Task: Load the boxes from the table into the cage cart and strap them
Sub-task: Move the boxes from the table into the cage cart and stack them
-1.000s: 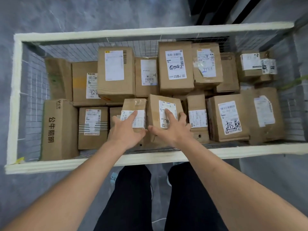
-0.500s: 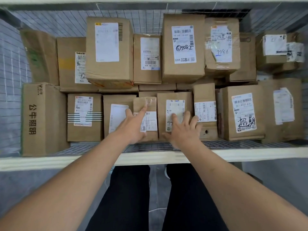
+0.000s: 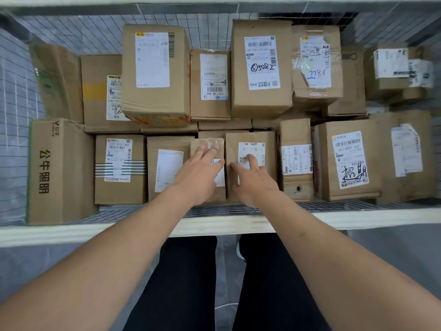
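from the head view, looking down over the near rail, the cage cart (image 3: 214, 226) is packed with cardboard boxes in two rows, labels facing up. both arms reach over the pale rail into the front row. the left hand (image 3: 199, 174) lies flat on a narrow taped box (image 3: 208, 145), fingers straight and a little spread, pressing on its top rather than curled round it. the right hand (image 3: 254, 179) rests on the neighbouring labelled box (image 3: 267, 149) just to its right, fingers straight and slightly apart, tips on the white label, thumb out along the gap between the two boxes. the two boxes stand touching side by side, wedged between a box with a plain white label (image 3: 167, 168) on the left and a slim box (image 3: 296, 161) on the right. further left sit a striped box (image 3: 119, 168) and a tall box printed with black characters (image 3: 59, 170) against the wire side. behind them the back row stands higher, among it a big box marked 5082 (image 3: 261, 68) and one marked 7786 (image 3: 315, 65). dark trouser legs (image 3: 188, 283) show below the rail.
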A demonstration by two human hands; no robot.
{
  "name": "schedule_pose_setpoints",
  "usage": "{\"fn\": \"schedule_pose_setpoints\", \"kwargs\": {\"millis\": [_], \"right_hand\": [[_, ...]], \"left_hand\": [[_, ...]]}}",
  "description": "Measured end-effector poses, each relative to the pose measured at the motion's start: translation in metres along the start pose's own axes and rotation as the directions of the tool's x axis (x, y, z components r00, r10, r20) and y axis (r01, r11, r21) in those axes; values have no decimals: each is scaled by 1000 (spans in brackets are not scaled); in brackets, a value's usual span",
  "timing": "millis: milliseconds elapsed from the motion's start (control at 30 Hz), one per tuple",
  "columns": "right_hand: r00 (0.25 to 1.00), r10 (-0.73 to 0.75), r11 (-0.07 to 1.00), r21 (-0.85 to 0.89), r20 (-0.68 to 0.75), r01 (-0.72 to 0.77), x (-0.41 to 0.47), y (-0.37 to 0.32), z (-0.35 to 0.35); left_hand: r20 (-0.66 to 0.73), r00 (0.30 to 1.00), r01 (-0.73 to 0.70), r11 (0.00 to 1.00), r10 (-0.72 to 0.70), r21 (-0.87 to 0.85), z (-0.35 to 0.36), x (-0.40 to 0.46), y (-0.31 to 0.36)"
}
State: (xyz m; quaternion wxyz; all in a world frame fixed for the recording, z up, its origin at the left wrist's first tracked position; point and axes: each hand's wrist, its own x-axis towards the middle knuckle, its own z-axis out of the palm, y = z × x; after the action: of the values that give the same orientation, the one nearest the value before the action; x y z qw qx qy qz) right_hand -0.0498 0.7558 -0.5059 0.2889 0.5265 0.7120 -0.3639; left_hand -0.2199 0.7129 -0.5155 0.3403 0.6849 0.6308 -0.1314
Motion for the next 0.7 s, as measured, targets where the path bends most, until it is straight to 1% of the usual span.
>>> {"fn": "schedule_pose_setpoints", "kwargs": {"millis": [100, 200, 367, 500, 700], "right_hand": [[1000, 3, 998, 69, -19, -1, -15, -6, -12], [995, -26, 997, 71, -92, 32, -39, -13, -30], [979, -55, 995, 66, -194, 68, -97, -28, -65], [948, -80, 996, 10, -309, 88, -152, -42, -93], [913, -42, 997, 38, -406, 62, -235, -72, -131]], "left_hand": [[34, 999, 5, 1000, -5, -9, -19, -9, 2], [19, 1000, -11, 1000, 10, 16, -45, -28, 10], [-32, 998, -51, 998, 53, 42, -98, -72, 29], [-87, 992, -87, 990, 96, 108, -147, -111, 41], [-158, 968, -161, 965, 195, 207, -216, -169, 56]]}}
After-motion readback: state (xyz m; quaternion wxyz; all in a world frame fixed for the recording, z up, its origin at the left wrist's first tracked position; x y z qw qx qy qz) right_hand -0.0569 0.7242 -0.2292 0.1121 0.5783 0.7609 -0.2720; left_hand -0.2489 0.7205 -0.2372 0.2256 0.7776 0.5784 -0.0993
